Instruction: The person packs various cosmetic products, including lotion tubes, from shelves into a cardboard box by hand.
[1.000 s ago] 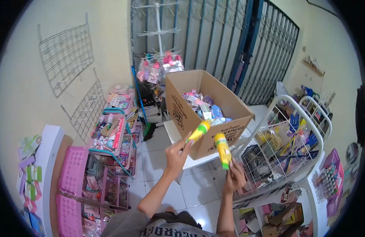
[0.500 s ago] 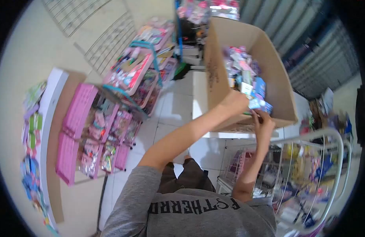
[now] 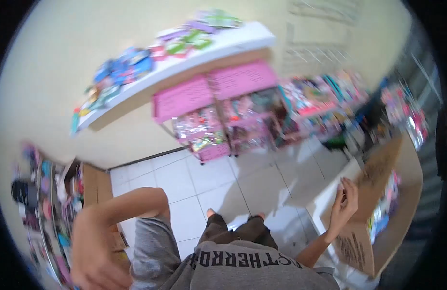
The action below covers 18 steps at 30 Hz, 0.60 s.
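Note:
My left hand (image 3: 95,258) is stretched out to the lower left, pointing down and smeared by motion, so its fingers and anything in them do not show clearly. Near it are a brown cardboard box (image 3: 95,186) and a rack of goods (image 3: 49,212). My right hand (image 3: 346,203) is at the right, fingers curled in, close to the outer wall of a large open cardboard carton (image 3: 378,174). What those fingers hold, if anything, I cannot make out. Small colourful packages (image 3: 382,212) lie inside the carton.
A white wall shelf (image 3: 223,46) carries packets in several colours. Beneath it stand pink basket racks (image 3: 185,99) full of packaged goods, with a stacked basket rack (image 3: 315,99) beside them. The carton rests on a white table (image 3: 342,181). White floor tiles (image 3: 214,179) surround my feet.
The view has swung left, so the carton now sits at the right edge. My left hand has left the carton and moved far left; my right hand has drawn back to its outer side.

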Motion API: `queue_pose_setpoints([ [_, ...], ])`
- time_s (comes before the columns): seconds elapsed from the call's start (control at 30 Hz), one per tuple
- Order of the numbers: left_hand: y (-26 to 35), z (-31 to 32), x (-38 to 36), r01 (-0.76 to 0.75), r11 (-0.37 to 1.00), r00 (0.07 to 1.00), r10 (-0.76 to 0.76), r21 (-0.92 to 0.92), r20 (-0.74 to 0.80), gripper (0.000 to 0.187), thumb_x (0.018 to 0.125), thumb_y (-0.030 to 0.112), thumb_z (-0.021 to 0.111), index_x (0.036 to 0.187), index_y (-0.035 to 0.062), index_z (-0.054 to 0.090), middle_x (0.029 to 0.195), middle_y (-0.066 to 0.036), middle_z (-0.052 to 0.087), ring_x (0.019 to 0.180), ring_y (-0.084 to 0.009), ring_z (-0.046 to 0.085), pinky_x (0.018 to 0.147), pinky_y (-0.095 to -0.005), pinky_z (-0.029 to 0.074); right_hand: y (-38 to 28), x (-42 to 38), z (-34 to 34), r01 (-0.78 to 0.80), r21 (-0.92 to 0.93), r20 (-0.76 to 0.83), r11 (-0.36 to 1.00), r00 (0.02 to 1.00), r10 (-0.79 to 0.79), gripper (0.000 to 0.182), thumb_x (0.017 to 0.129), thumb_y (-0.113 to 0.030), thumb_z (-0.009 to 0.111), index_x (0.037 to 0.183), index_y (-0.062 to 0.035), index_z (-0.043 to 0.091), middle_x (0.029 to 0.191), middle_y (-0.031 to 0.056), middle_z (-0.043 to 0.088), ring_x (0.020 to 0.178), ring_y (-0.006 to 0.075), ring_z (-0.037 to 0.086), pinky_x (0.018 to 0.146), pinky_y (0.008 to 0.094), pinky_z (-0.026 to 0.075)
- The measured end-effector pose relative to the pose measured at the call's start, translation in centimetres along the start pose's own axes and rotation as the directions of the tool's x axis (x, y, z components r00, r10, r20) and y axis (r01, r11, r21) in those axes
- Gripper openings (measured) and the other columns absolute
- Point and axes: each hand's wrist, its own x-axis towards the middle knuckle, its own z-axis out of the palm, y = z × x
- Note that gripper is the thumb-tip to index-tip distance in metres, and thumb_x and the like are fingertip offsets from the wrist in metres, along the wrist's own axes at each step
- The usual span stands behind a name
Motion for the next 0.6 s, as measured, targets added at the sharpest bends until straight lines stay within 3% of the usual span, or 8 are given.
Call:
queue_pose_setpoints([
  [0.03,2.9,0.4,-1.5,0.073,0.995,0.995,-0.068,0.071,-0.071,0.017,0.073,0.015,0.043,0.073,0.0052,0.056,0.061,-0.005,0.052,0.058,-0.0196,0.054,0.053,-0.0317,0.042,-2.2,0.5,2.3,0.079,0.09,0.088,0.993,0.992,-0.087,0.017,0.076,-0.004,0.053,0.092,-0.0023,0.058,0.095,0.01,0.055,0.072,0.0165,0.053,0.053,0.0231,0.04],
  [0.07,14.5,5.8,-6.0,0.146,0.98,0.981,-0.126,0.136,-0.149,0.017,0.073,0.016,0.043,0.073,0.0051,0.056,0.062,-0.005,0.052,0.059,-0.0193,0.053,0.053,-0.0314,0.042,-4.6,0.9,4.6,0.15,0.18,0.168,0.972,0.969,-0.18,0.016,0.075,-0.001,0.053,0.09,-0.0028,0.058,0.093,0.0099,0.056,0.072,0.0174,0.054,0.052,0.0238,0.04],
  [0.17,31.9,23.9,-8.6,0.357,0.892,0.89,-0.236,0.275,-0.39,0.018,0.074,0.017,0.043,0.075,0.0047,0.056,0.063,-0.005,0.052,0.06,-0.0183,0.053,0.053,-0.0303,0.042,-13.1,-0.2,11.5,0.254,0.449,0.274,0.857,0.874,-0.402,0.018,0.071,0.002,0.055,0.088,-0.0033,0.058,0.091,0.0101,0.056,0.074,0.0191,0.055,0.057,0.0255,0.043],
  [0.23,40.3,37.0,-8.3,0.482,0.811,0.801,-0.254,0.332,-0.542,0.018,0.074,0.018,0.043,0.077,0.0045,0.055,0.065,-0.005,0.052,0.06,-0.0177,0.052,0.054,-0.0296,0.041,-19.0,-2.0,16.2,0.33,0.605,0.281,0.725,0.763,-0.582,0.019,0.069,0.003,0.056,0.087,-0.0035,0.058,0.09,0.0102,0.056,0.075,0.0228,0.056,0.063,0.0286,0.045],
  [0.37,53.9,63.4,-2.7,0.67,0.656,0.623,-0.24,0.348,-0.745,0.019,0.075,0.019,0.043,0.079,0.0041,0.054,0.066,-0.005,0.051,0.061,-0.0167,0.052,0.054,-0.0285,0.041,-30.1,-6.8,22.7,0.341,0.813,0.223,0.471,0.566,-0.793,0.017,0.068,0.001,0.058,0.084,-0.0036,0.059,0.088,0.009,0.057,0.077,0.0205,0.057,0.065,0.0266,0.045],
  [0.43,59.8,66.8,-1.7,0.73,0.609,0.526,-0.209,0.311,-0.825,0.019,0.076,0.019,0.043,0.08,0.0039,0.054,0.068,-0.005,0.051,0.062,-0.016,0.051,0.055,-0.0277,0.041,-34.7,-8.9,24.2,0.29,0.865,0.218,0.409,0.518,-0.827,0.018,0.067,0.001,0.058,0.084,-0.0038,0.059,0.088,0.0093,0.057,0.078,0.0214,0.057,0.066,0.0272,0.045],
  [0.53,66.8,64.3,-5.6,0.773,0.582,0.402,-0.141,0.252,-0.905,0.02,0.077,0.021,0.044,0.083,0.0035,0.053,0.07,-0.005,0.051,0.063,-0.015,0.05,0.056,-0.0266,0.04,-40.1,-11.3,26.3,0.23,0.898,0.248,0.376,0.441,-0.862,0.02,0.065,0.001,0.059,0.084,-0.0045,0.059,0.088,0.0096,0.057,0.079,0.0219,0.057,0.067,0.0286,0.045],
  [0.6,69.4,62.6,-9.2,0.789,0.58,0.311,-0.09,0.204,-0.946,0.021,0.077,0.021,0.044,0.084,0.0032,0.053,0.071,-0.005,0.051,0.064,-0.0143,0.05,0.056,-0.0258,0.04,-43.0,-12.7,28.1,0.293,0.922,0.136,0.252,0.364,-0.922,0.016,0.068,-0.005,0.06,0.084,-0.0081,0.06,0.087,0.0062,0.057,0.072,0.0208,0.057,0.059,0.0274,0.046],
])
